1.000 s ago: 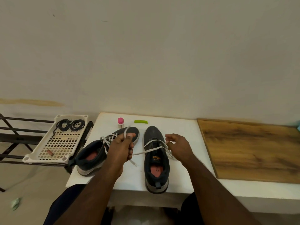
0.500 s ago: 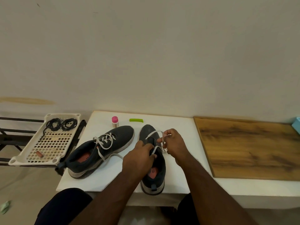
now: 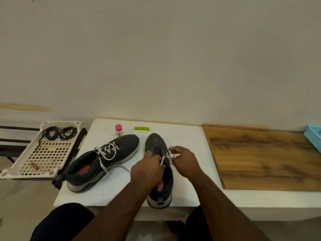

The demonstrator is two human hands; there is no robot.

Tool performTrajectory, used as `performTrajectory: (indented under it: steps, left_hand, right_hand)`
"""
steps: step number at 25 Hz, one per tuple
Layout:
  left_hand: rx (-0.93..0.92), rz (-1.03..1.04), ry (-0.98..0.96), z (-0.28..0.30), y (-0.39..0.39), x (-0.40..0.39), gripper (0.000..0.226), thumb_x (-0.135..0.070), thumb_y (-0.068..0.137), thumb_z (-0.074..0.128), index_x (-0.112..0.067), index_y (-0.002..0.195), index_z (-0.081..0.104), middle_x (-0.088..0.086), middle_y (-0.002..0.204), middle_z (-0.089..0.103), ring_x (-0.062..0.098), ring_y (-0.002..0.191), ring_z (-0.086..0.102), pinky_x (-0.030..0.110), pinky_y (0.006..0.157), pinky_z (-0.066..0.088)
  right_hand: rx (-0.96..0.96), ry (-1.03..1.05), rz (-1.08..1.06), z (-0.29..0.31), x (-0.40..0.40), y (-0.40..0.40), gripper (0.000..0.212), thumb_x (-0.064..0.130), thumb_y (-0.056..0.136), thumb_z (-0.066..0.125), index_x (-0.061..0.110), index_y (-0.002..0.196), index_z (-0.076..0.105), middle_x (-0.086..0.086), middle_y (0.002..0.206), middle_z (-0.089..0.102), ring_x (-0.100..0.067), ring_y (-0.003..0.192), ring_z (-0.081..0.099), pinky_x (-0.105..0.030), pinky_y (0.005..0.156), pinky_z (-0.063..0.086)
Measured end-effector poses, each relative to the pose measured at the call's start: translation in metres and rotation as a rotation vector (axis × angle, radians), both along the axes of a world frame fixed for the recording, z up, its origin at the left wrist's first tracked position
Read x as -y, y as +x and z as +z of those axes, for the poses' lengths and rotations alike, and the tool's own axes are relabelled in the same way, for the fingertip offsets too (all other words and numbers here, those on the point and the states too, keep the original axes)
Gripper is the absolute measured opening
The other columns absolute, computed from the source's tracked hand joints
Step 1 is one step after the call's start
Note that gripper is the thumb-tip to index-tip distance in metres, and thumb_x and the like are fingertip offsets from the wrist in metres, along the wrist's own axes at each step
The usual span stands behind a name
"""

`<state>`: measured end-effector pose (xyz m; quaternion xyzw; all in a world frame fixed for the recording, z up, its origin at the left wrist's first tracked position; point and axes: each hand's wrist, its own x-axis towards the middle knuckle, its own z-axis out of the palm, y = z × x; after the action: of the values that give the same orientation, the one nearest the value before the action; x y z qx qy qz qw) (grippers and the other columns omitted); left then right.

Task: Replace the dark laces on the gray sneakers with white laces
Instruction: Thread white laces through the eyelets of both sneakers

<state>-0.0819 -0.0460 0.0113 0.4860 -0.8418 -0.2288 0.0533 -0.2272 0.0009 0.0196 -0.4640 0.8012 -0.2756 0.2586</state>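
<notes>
The white lace is thin, soft and limp w/ no stiffness of its own; it prob. slides easily through eyelets but twists, so it is best pinched close to the tip and kept taut. It runs across the lower eyelets of the right sneaker, which stands toe-away on the tabletop. The sneaker looks light and flexible, likely to shift under pull, so it needs bracing.

Left hand: knuckles up, fingers curled over the sneaker's tongue area, pinching one lace run. Right hand: just beside the sneaker's right edge, fingers curled, pinching the other lace end.

Left sneaker lies angled nearby, white lacing already fitted, ends loose on the tabletop. The dark laces sit coiled in the tray, well apart, left of the tabletop.
</notes>
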Motion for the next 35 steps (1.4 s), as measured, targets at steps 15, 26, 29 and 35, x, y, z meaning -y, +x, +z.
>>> performTrajectory:
  steps: [15,26,29,35]
  left_hand:
    - [-1.412,0.770,0.657,0.057,0.065,0.049,0.017,-0.035,0.097,0.052,-0.021,0.091,0.059,-0.001,0.077,0.053,0.011,0.061,0.048,0.024,0.053,0.039]
    - [-0.725,0.465,0.206,0.050,0.033,0.031,0.033,-0.038,0.103,0.044,-0.013,0.092,0.062,0.004,0.083,0.064,0.021,0.082,0.061,0.030,0.068,0.046]
    - [-0.844,0.770,0.277,0.047,0.044,0.040,0.030,-0.039,0.104,0.042,-0.015,0.102,0.060,0.000,0.087,0.061,0.020,0.087,0.060,0.038,0.077,0.053]
    - [-0.806,0.617,0.345,0.053,0.027,0.034,0.041,-0.042,0.102,0.045,-0.005,0.101,0.063,0.006,0.086,0.061,0.023,0.081,0.057,0.035,0.076,0.049]
  right_hand:
    - [-0.159,-0.130,-0.091,0.016,-0.013,-0.017,0.018,0.022,0.104,0.046,0.017,0.102,0.063,0.002,0.084,0.064,-0.017,0.076,0.060,-0.023,0.063,0.045]
    - [-0.209,-0.139,0.018,0.028,-0.005,-0.035,0.019,0.021,0.104,0.044,0.018,0.103,0.063,0.007,0.085,0.061,-0.008,0.070,0.053,-0.020,0.060,0.038]
    - [-0.257,-0.114,-0.159,0.019,-0.013,-0.064,0.020,0.017,0.103,0.043,0.017,0.104,0.064,0.000,0.095,0.067,-0.023,0.085,0.061,-0.030,0.069,0.044]
    - [-0.409,0.108,-0.342,0.027,-0.012,-0.101,0.032,0.024,0.090,0.061,0.017,0.121,0.057,-0.010,0.119,0.064,-0.034,0.115,0.056,-0.040,0.090,0.048]
